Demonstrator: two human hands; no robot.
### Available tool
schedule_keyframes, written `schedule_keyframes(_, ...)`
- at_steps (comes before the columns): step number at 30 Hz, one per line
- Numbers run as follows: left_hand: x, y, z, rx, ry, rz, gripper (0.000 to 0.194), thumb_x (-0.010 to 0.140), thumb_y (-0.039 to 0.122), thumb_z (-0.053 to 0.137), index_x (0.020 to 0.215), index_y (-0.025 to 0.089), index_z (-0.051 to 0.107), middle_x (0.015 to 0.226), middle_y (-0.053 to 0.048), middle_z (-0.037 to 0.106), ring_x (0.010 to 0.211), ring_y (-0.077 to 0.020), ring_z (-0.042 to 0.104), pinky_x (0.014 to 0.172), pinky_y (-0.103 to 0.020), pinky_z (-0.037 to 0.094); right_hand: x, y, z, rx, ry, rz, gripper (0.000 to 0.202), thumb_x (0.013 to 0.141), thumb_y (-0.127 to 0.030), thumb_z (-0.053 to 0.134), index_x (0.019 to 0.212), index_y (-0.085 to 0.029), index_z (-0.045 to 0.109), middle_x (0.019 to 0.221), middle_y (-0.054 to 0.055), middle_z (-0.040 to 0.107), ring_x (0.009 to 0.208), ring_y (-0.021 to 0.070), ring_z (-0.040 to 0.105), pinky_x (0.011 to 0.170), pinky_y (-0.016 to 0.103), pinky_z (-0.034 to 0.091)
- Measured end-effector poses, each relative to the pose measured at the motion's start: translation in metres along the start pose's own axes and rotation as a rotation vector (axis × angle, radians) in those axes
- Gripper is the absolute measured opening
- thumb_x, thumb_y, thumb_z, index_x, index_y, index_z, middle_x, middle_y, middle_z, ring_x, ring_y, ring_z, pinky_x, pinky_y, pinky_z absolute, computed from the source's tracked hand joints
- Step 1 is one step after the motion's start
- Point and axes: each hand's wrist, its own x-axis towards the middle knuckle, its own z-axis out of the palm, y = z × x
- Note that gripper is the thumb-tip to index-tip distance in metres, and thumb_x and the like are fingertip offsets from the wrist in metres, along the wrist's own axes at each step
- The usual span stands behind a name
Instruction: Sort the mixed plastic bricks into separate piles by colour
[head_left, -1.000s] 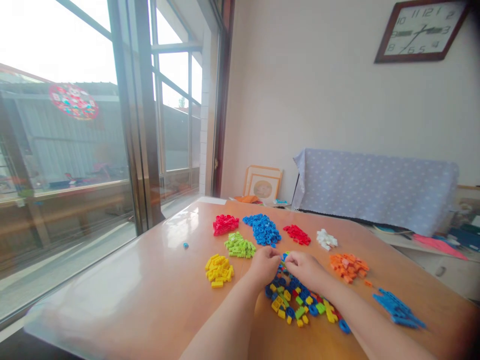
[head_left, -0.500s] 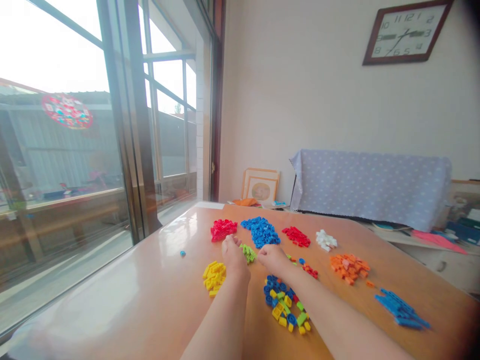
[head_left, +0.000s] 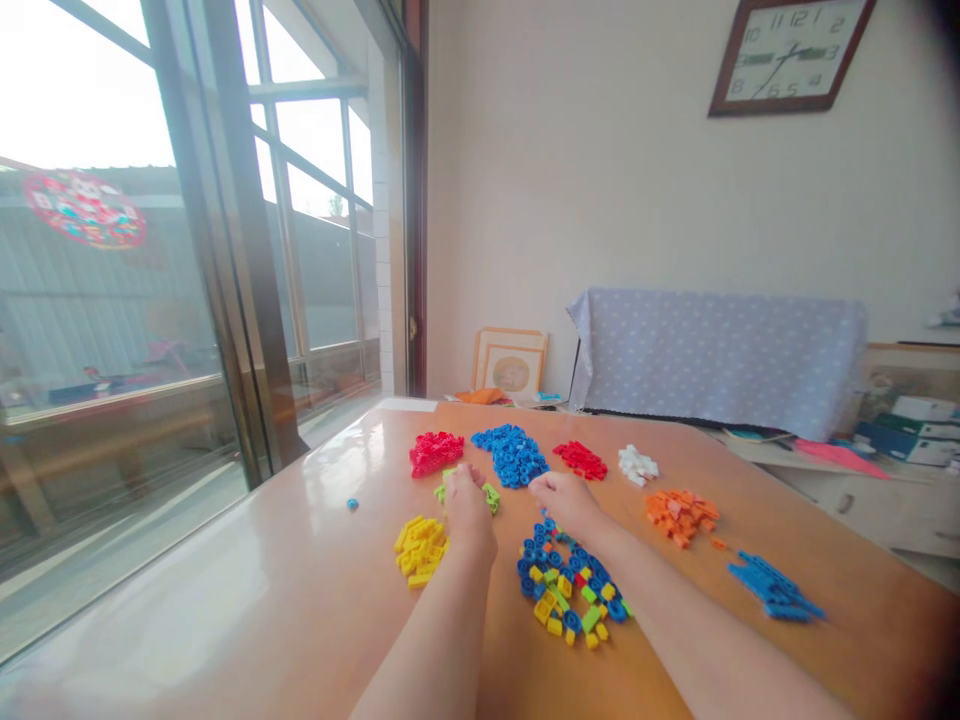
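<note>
My left hand (head_left: 466, 502) is closed over the small pile of lime-green toy bricks (head_left: 491, 497), which shows on both sides of it. Its fingertips face away, and anything in them is hidden. My right hand (head_left: 564, 500) is also closed, fingers curled together, just in front of the pile of blue bricks (head_left: 517, 460). What it may hold cannot be made out. Under and left of my right forearm lies a mixed heap of blue, yellow and green bricks (head_left: 559, 592). A pile of yellow bricks (head_left: 420, 550) sits left of my left wrist.
Farther back are a pinkish-red pile (head_left: 435, 453), a red pile (head_left: 580, 460) and white bricks (head_left: 638, 465). Orange bricks (head_left: 681, 516) and long blue pieces (head_left: 774, 587) lie right. One blue piece (head_left: 352, 505) lies alone on the table (head_left: 300, 600). A window (head_left: 315, 220) borders the left.
The view has shifted slightly. My left hand now covers the middle of the lime-green pile instead of its left side. My right hand has moved a little away from it, and more of the mixed heap shows.
</note>
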Motion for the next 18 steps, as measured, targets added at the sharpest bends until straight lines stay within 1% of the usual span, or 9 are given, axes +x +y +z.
schedule_keyframes(3,-0.010,-0.006,0.005,0.088,-0.108,0.020,0.029,0.088,0.042,0.045,0.096,0.018,0.059,0.099,-0.007,0.066,0.093,-0.0187,0.063,0.078,-0.030,0.048,-0.010,0.026,-0.030,-0.013,0.056,0.047,0.040,0.087,-0.040,0.042,0.097,-0.015,0.071,0.081,0.004,0.070,0.075,0.0172,0.061,0.065,0.024,0.043)
schedule_keyframes(4,-0.013,-0.009,0.007,0.135,-0.159,0.037,0.027,0.088,0.041,0.046,0.093,0.018,0.060,0.096,-0.007,0.066,0.091,-0.0191,0.063,0.077,-0.030,0.048,-0.013,0.035,-0.040,-0.023,0.096,0.071,0.039,0.086,-0.038,0.044,0.104,-0.017,0.071,0.089,0.004,0.072,0.082,0.0184,0.064,0.070,0.026,0.045)
schedule_keyframes(5,-0.016,-0.013,0.009,0.204,-0.220,0.066,0.027,0.088,0.041,0.046,0.091,0.018,0.061,0.093,-0.006,0.066,0.090,-0.0194,0.062,0.077,-0.030,0.047,-0.015,0.043,-0.049,-0.040,0.108,0.083,0.039,0.086,-0.036,0.046,0.110,-0.018,0.070,0.102,0.006,0.073,0.092,0.0197,0.065,0.078,0.027,0.047)
schedule_keyframes(6,-0.020,-0.017,0.010,0.292,-0.288,0.105,0.027,0.088,0.041,0.046,0.091,0.019,0.061,0.091,-0.006,0.067,0.089,-0.0198,0.062,0.078,-0.030,0.047,-0.017,0.051,-0.057,-0.064,0.103,0.086,0.040,0.086,-0.035,0.046,0.114,-0.019,0.069,0.111,0.006,0.072,0.101,0.0209,0.064,0.086,0.029,0.047)
schedule_keyframes(8,-0.025,-0.025,0.014,0.478,-0.418,0.199,0.028,0.089,0.039,0.044,0.094,0.019,0.063,0.090,-0.007,0.067,0.090,-0.0213,0.061,0.080,-0.031,0.046,-0.022,0.063,-0.068,-0.123,0.045,0.082,0.043,0.086,-0.032,0.047,0.122,-0.020,0.067,0.125,0.007,0.067,0.115,0.0226,0.061,0.098,0.033,0.044)
schedule_keyframes(11,-0.032,-0.034,0.015,0.664,-0.569,0.336,0.029,0.088,0.033,0.047,0.106,0.019,0.066,0.106,-0.011,0.069,0.102,-0.0250,0.061,0.089,-0.033,0.045,-0.031,0.074,-0.070,-0.195,-0.044,0.044,0.049,0.086,-0.026,0.048,0.132,-0.021,0.061,0.140,0.008,0.058,0.131,0.0238,0.050,0.111,0.038,0.035)
schedule_keyframes(13,-0.036,-0.039,0.014,0.743,-0.653,0.411,0.032,0.085,0.028,0.052,0.113,0.020,0.066,0.115,-0.011,0.068,0.108,-0.0262,0.060,0.093,-0.034,0.044,-0.039,0.074,-0.065,-0.202,-0.096,0.027,0.051,0.084,-0.023,0.048,0.134,-0.022,0.061,0.143,0.007,0.055,0.135,0.0241,0.046,0.113,0.039,0.032)
schedule_keyframes(15,-0.039,-0.040,0.012,0.809,-0.729,0.462,0.036,0.081,0.023,0.055,0.115,0.023,0.066,0.116,-0.010,0.068,0.108,-0.0260,0.061,0.094,-0.033,0.044,-0.047,0.068,-0.060,-0.180,-0.144,0.018,0.049,0.083,-0.020,0.048,0.128,-0.024,0.065,0.137,0.006,0.060,0.132,0.0245,0.050,0.111,0.039,0.036)
schedule_keyframes(18,-0.043,-0.038,0.010,0.894,-0.807,0.524,0.034,0.077,0.019,0.056,0.109,0.025,0.068,0.108,-0.007,0.069,0.101,-0.0246,0.062,0.089,-0.031,0.045,-0.058,0.051,-0.059,-0.121,-0.161,0.013,0.044,0.081,-0.019,0.048,0.119,-0.025,0.071,0.124,0.004,0.069,0.118,0.0231,0.061,0.103,0.035,0.043)
